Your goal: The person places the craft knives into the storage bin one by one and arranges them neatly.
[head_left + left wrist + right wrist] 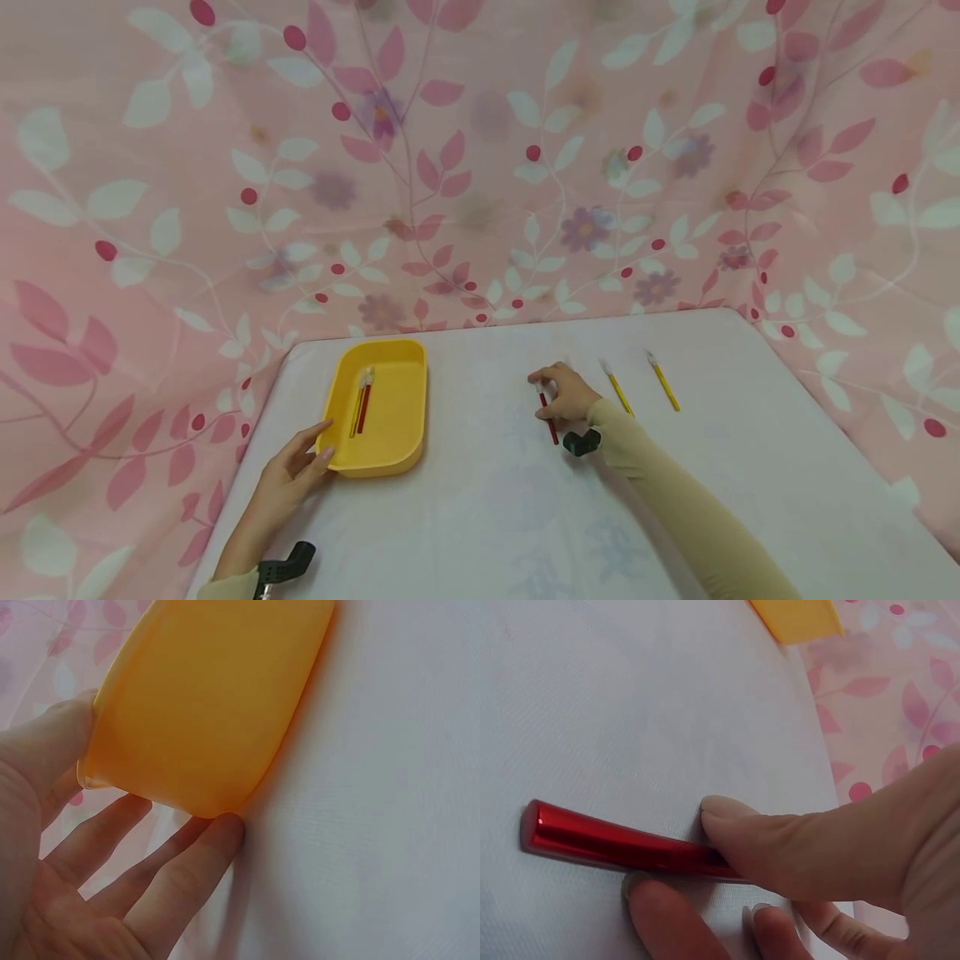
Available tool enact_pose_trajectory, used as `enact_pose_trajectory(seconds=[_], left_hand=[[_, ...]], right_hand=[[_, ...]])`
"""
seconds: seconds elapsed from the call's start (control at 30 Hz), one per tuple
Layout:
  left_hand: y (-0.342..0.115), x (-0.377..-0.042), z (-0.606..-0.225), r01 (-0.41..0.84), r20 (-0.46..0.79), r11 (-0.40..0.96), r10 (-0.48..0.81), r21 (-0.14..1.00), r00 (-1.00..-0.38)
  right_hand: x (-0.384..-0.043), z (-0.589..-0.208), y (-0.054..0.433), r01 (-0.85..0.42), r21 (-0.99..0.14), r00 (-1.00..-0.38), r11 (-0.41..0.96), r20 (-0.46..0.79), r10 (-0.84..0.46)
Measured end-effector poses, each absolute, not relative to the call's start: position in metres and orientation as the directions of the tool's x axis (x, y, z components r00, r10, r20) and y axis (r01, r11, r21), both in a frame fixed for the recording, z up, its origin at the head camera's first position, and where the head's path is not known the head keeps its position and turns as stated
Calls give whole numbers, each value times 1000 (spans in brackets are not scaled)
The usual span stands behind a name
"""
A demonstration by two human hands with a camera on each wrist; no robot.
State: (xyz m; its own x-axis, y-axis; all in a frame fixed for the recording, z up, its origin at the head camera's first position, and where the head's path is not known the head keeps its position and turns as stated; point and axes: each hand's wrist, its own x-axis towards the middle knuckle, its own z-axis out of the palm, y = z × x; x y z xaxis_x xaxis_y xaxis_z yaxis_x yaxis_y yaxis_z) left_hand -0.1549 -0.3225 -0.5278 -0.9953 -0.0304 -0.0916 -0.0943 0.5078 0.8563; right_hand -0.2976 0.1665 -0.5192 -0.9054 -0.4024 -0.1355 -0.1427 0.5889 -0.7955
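Sleeve (678, 500) crosses lower right; its right grip (568, 393) pinches a red pen (592, 836), likely light, stiff, slick, best held mid-barrel; left grip (294, 467) pinches a yellow tray (397, 417).

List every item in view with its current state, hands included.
Yellow tray: right side up, uncovered, containing pens.
Left hand: gripping the tray's near-left corner.
Tray's red pen: lying down.
Tray's yellow pen: lying beside it.
Right hand: pinching a pen.
Held red pen: pinched; table contact unclear.
Inner yellow pen: lying on the table.
Outer yellow pen: likewise.
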Motion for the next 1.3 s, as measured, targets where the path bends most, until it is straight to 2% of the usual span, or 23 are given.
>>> enact_pose_trajectory(seconds=[0.13,0.4,1.03,1.3], left_hand=[[-322,-155,-528,-94,-90,510,-32,855,-995],[-323,-155,-530,-38,-33,525,-19,850,-999],[-323,-155,-529,-67,-69,527,-16,848,-997],[-324,-155,-530,-44,-46,529,-9,847,-999]], right_hand=[[-298,-522,167,-160,-790,-906,591,-119,-405],[-294,-525,170,-115,-818,-919,564,-128,-373],[-282,-528,170,-189,-813,-947,550,3,-322],[-274,-519,167,-226,-826,-942,516,51,-330]])
